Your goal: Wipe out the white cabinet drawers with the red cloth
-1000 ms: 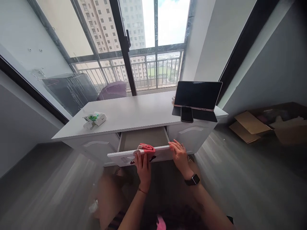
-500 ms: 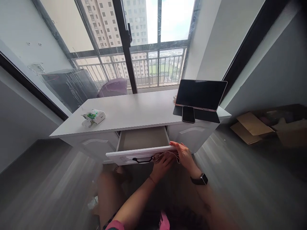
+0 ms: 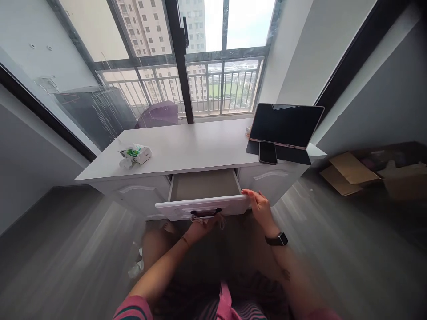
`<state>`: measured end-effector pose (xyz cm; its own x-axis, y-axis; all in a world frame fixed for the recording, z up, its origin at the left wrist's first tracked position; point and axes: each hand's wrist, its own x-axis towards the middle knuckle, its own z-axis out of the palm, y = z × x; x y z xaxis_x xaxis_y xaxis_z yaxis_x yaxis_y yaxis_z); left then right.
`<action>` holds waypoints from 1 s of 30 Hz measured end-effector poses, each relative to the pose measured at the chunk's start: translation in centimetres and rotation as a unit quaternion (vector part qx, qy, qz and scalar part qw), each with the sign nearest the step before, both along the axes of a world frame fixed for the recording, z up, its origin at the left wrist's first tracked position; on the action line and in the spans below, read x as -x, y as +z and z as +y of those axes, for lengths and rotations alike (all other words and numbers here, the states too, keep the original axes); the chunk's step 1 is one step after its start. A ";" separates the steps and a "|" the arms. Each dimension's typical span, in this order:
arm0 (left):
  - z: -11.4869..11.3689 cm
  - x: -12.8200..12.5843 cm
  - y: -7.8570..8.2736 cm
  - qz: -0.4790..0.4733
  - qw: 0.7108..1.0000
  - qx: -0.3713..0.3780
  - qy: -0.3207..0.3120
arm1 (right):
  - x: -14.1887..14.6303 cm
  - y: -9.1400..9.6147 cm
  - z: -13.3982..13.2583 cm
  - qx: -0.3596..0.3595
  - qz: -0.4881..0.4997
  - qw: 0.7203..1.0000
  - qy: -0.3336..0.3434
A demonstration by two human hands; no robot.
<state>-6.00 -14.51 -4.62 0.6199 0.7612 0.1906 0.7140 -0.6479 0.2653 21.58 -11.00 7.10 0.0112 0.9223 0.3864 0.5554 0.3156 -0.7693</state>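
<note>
A white drawer (image 3: 173, 210) stands pulled out from the cabinet, its grey inside showing. My left hand (image 3: 200, 227) is under the dark handle (image 3: 216, 211) at the drawer front. Its fingers are closed on a pinkish-brown cloth (image 3: 198, 219), bunched against the front and partly hidden by the hand; thin loose strands hang to its right. At the right end of the drawer front, my right hand (image 3: 262, 211) grips the top corner, fingers over the edge. A black watch is on that wrist.
On the white cabinet top (image 3: 200, 149) are a tissue pack (image 3: 142, 154) at left, a tablet (image 3: 287, 126) on a dark stand cover and a phone (image 3: 267, 153) at right. An open cardboard box (image 3: 355, 171) sits on the floor at right. Crumpled tissues (image 3: 136, 269) lie by my left leg.
My left hand has moved left with the cloth along the drawer front, from right of the handle to beneath it. My right hand stays on the drawer's right corner. The view has shifted slightly.
</note>
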 end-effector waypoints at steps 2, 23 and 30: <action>-0.8 2.8 0.6 0.066 0.997 -0.039 -0.009 | 0.1 -0.2 0.0 -0.005 -0.003 1.000 -0.009; -2.9 9.4 8.0 0.100 0.960 -0.261 0.022 | 1.0 -1.9 0.4 -0.082 -0.026 0.995 -0.050; -0.3 -0.3 10.0 0.046 0.968 -0.239 -0.058 | 0.9 -2.2 0.6 -0.089 -0.030 0.995 -0.045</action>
<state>-5.75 -14.85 5.38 0.7268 0.5236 0.4445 0.6357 -0.7579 -0.1465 20.70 -10.37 4.94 0.0622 0.8355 0.5460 0.6304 0.3912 -0.6704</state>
